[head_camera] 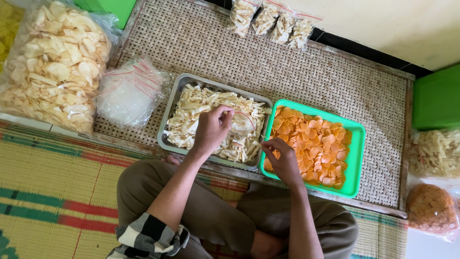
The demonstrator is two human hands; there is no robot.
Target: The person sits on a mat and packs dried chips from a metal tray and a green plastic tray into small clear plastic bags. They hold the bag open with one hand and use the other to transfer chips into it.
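Observation:
My left hand (212, 128) hovers over a metal tray (171, 111) filled with pale stick-shaped crackers (191, 111). Its fingers pinch the mouth of a small clear plastic bag (245, 121) with a red line that lies over the crackers. My right hand (282, 158) sits at the edge between the metal tray and a green plastic tray (355, 163). It holds a pale cracker piece (256, 142) in its fingertips. The green tray holds round orange crackers (314, 144).
A woven rattan table (306, 72) carries both trays. A stack of empty clear bags (128, 93) lies left of the metal tray, beside a big bag of pale chips (50, 62). Several small filled packets (273, 20) lie at the far edge. More filled bags (433, 192) sit on the right.

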